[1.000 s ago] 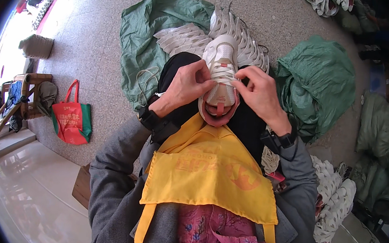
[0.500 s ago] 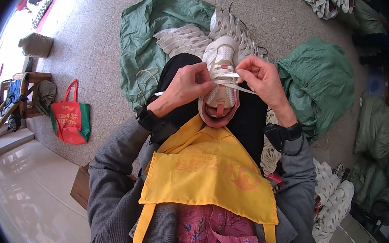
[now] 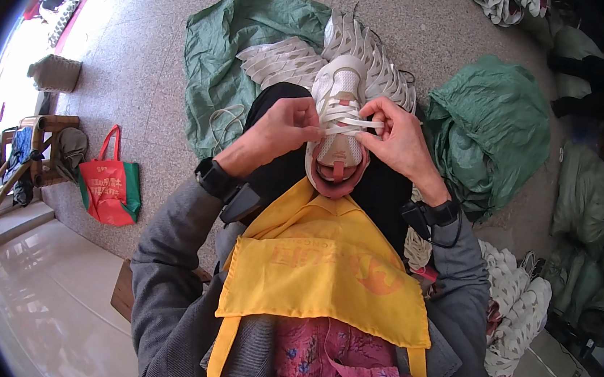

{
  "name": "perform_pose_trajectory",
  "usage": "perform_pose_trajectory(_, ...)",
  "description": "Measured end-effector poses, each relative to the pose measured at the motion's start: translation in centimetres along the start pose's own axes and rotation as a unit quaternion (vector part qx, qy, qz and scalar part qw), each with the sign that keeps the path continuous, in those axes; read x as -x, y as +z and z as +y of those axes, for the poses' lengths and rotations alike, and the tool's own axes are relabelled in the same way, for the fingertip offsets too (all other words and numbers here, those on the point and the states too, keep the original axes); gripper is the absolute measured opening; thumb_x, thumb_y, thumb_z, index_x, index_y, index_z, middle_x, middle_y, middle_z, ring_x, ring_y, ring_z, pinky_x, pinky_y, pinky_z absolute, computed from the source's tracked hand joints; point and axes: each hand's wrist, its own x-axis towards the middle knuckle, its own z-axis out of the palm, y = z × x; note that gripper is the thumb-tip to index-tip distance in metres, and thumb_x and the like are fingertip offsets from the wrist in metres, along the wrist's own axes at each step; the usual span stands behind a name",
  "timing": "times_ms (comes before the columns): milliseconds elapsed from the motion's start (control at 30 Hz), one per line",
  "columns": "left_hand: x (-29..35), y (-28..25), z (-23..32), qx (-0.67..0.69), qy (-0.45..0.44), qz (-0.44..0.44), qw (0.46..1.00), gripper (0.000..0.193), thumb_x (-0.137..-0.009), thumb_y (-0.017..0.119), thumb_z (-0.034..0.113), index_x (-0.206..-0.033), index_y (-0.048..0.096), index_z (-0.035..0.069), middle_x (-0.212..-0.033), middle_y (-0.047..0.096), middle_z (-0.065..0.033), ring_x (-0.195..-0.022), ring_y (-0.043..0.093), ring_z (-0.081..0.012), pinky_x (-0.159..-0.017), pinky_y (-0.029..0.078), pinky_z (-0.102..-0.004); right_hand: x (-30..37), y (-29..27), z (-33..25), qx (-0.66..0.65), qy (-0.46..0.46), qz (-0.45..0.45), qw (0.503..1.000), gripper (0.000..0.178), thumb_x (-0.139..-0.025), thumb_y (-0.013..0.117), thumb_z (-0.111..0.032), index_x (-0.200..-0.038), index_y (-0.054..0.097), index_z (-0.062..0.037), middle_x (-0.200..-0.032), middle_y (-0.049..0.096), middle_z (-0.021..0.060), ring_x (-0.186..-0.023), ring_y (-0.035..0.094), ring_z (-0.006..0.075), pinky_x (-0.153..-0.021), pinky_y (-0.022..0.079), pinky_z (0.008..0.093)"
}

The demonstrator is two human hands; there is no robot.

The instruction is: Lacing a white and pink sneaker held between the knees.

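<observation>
Sneaker (image 3: 339, 147) of white and beige colour, with pink lining at the heel opening, is in the upper middle of the frame, its toe directed to the top edge and its opening to the bottom. It lies between the two hands, over the dark legs (image 3: 382, 185) of the person. Left hand (image 3: 285, 126) is at the left side of the sneaker; its thumb and index finger are pressed together and pinch the white lace (image 3: 346, 122) near the left edge of the lacing, while the other fingers are bent inward. Right hand (image 3: 398, 141) is at the right side. The lace runs out from the sneaker between its thumb and index finger, whose tips stand apart, and is held by the bent fingers; which finger presses it, I cannot tell.

Below the sneaker, a yellow apron (image 3: 329, 285) covers the middle of the frame. Above the sneaker, pale shoe uppers (image 3: 281, 65) lie in overlapping rows, beside a spread green cloth (image 3: 213, 56) at the upper left of centre. A bulky green bag (image 3: 492, 134) stands to the right of the right hand. More white uppers (image 3: 522, 319) are piled at the lower right. At the left of the frame there are a red and green shopping bag (image 3: 109, 188), a bamboo furniture piece (image 3: 54, 121) and, above them, a woven basket (image 3: 55, 72).
</observation>
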Motion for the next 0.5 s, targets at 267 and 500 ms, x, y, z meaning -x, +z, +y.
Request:
perform_pose_trajectory(267, 6.3, -5.4, 0.2, 0.009, -0.050, 0.011, 0.999, 0.020, -0.091, 0.073, 0.011, -0.083, 0.054, 0.009, -0.067, 0.046, 0.0077, -0.057, 0.041, -0.0012, -0.049, 0.027, -0.0206, 0.3, 1.0, 1.2, -0.071, -0.013, 0.008, 0.997, 0.035, -0.079, 0.075, -0.003, -0.111, 0.061, -0.0026, -0.085, 0.056, -0.0026, -0.062, 0.048, 0.0012, -0.055, 0.041, 0.0192)
perform_pose_trajectory(500, 6.3, -3.4, -0.7, -0.095, -0.023, 0.056, 0.994, 0.023, -0.090, 0.073, 0.010, -0.083, 0.053, 0.004, -0.071, 0.053, 0.0046, -0.062, 0.048, -0.0016, -0.052, 0.037, -0.0224, 1.1, 0.6, 0.2, 0.023, 0.031, 0.007, 0.999, 0.025, -0.085, 0.079, -0.013, -0.099, 0.063, -0.0006, -0.083, 0.063, 0.0006, -0.059, 0.052, 0.0013, -0.052, 0.042, 0.0205)
